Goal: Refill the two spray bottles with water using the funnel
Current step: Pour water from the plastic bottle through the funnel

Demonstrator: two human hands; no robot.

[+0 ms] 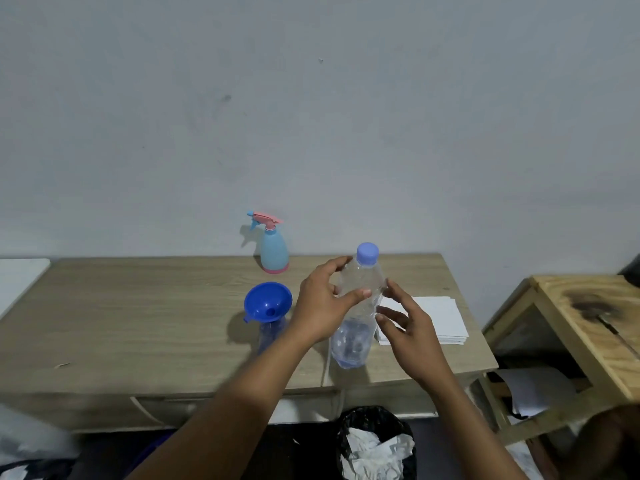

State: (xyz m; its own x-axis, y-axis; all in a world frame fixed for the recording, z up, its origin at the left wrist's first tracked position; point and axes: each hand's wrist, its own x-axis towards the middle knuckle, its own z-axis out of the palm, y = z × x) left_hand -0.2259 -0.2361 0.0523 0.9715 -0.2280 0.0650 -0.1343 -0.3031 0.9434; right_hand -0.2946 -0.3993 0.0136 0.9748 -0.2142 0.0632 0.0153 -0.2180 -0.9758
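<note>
Clear plastic, capped in pale violet (367,253), the water bottle (353,337) stood over the front part of the wooden table (138,323) with its top leaning slightly to the right. A little water lay in its lower part. Whether its base rested on the table or was lifted off it could not be told.

The left hand (320,306) gripped the water bottle high on its body, the thumb curled across the front and the fingers wrapped round the far side just below the cap. The right hand (414,327) was spread open just right of the water bottle, fingers loosely extended toward its side and holding nothing. Its upper fingertip lay at the bottle's wall, though contact could not be made out.

Just left of the water bottle, the blue funnel (266,301) sat in the neck of a clear spray bottle (272,332) that had no spray head on. Behind and left of the water bottle, against the wall, stood the light-blue spray bottle (274,251) with its pink trigger head fitted. A stack of white paper (440,317) lay just right of the water bottle, behind the right hand. Below the water bottle, a black-lined bin (375,441) held crumpled white paper.
</note>
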